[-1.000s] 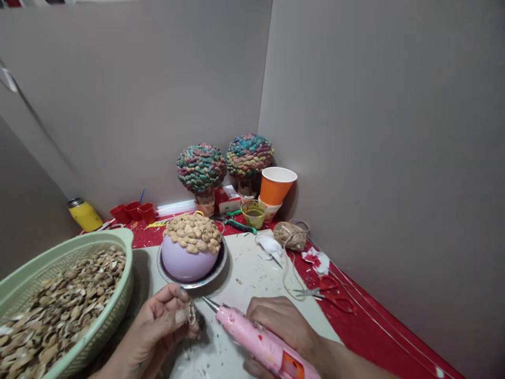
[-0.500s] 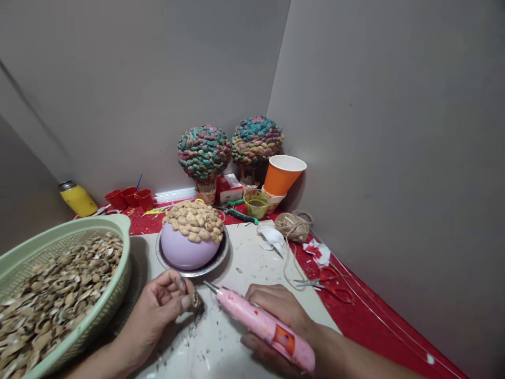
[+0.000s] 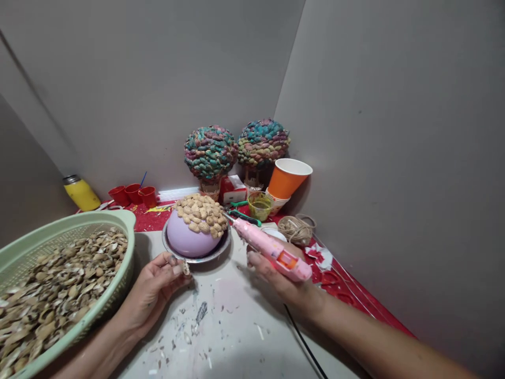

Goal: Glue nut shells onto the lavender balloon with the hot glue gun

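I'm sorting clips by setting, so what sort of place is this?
Probably a craft workspace: the right hand holds a pink hot glue gun, a lilac balloon partly covered with peanut shells sits in a metal dish, and a green basket of split shells stands to the left.

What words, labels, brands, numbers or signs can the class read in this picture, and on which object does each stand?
No text can be read.
Red-and-white box: any print is too small to make out.
White cup beneath the orange cup: small coloured marks, too small to tell whether they are lettering.
Pink glue gun in the right hand: spots, no readable lettering.
Yellow bottle: no readable label.
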The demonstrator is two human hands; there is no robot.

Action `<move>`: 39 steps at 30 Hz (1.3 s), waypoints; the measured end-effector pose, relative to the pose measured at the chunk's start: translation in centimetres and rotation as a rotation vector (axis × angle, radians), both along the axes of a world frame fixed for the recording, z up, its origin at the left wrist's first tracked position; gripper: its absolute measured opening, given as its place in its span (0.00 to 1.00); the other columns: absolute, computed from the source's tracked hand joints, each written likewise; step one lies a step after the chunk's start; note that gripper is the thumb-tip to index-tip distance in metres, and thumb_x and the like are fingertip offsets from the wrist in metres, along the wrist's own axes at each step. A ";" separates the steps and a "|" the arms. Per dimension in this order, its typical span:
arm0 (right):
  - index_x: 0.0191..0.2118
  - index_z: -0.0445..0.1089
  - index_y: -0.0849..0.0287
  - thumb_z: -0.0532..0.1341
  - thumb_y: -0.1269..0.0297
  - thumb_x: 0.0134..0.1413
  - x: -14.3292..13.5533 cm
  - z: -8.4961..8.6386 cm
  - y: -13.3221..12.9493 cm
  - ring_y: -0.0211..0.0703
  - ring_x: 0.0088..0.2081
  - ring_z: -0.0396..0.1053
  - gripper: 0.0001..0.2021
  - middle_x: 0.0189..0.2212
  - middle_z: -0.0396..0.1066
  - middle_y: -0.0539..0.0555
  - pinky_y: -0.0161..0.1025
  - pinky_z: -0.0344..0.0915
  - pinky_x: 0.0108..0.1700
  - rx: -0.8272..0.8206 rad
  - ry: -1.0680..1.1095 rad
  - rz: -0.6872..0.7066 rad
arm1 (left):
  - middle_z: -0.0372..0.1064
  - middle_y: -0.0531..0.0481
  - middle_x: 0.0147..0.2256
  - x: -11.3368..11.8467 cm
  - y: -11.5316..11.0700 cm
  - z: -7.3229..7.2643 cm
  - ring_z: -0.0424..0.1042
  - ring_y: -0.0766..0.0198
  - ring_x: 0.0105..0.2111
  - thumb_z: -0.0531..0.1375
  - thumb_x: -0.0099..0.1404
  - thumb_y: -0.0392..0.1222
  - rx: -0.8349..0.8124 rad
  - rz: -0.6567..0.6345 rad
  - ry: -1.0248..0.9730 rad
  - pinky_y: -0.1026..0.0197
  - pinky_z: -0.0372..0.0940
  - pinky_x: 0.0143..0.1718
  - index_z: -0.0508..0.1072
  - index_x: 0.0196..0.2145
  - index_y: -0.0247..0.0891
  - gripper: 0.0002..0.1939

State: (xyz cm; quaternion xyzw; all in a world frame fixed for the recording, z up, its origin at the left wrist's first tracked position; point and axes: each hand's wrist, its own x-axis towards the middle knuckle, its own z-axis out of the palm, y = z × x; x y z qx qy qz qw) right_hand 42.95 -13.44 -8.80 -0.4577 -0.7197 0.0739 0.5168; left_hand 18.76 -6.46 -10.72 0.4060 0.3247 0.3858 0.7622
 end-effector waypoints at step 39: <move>0.26 0.58 0.56 0.57 0.59 0.58 -2.2 -5.6 -0.7 0.35 0.20 0.56 0.12 0.19 0.58 0.45 0.36 0.49 0.24 -0.016 -0.363 0.212 | 0.69 0.53 0.28 -0.5 -0.6 -1.2 0.64 0.71 0.26 0.69 0.53 0.37 0.042 -0.069 0.104 0.67 0.59 0.30 0.68 0.29 0.35 0.12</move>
